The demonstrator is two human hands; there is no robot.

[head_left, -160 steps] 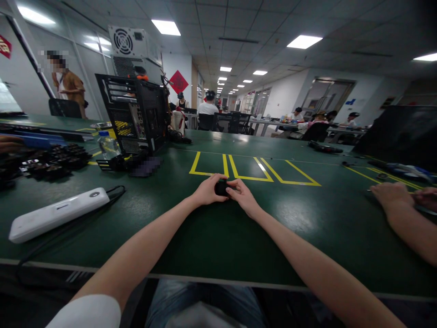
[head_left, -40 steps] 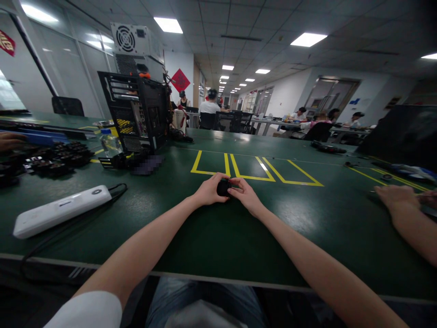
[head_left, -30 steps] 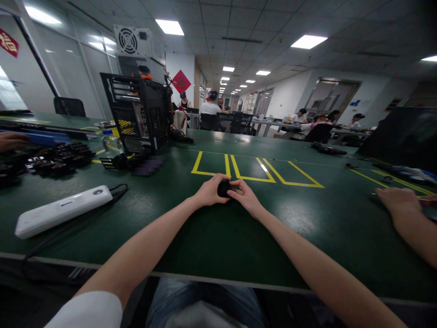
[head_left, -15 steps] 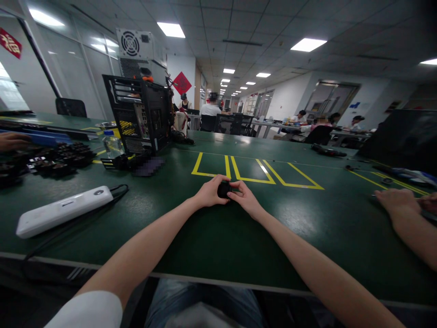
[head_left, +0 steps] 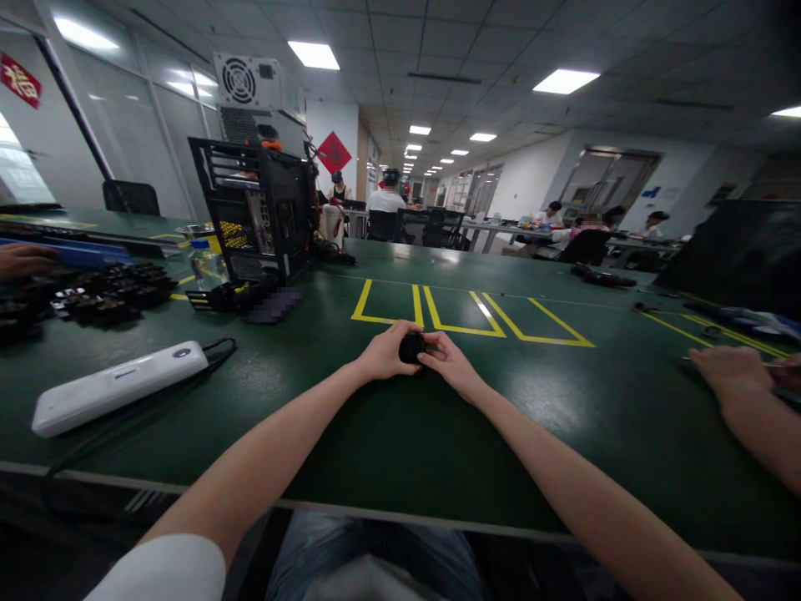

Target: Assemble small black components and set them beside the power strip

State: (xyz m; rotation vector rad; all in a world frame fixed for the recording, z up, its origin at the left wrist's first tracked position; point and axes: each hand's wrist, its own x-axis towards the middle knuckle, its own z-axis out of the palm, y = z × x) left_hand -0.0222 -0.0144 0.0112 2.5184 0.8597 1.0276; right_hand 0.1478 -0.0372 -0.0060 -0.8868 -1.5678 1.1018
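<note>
A small round black part is between my two hands, over the green table; its exact kind is too small to tell. My left hand curls its fingers and thumb around the part's left side. From the right, my right hand pinches the same part with thumb and fingers. Just beyond my hands, yellow tape outlines mark the tabletop. Fingers hide much of the part's rim and underside.
On the left lie a white power strip with a black cable and a heap of black parts. Behind them stands an open black computer case. A water bottle is beside it. Another person's hand rests at the right.
Almost nothing differs. Both my hands stay around the black part in the same spot, and the view has shifted only very slightly.
</note>
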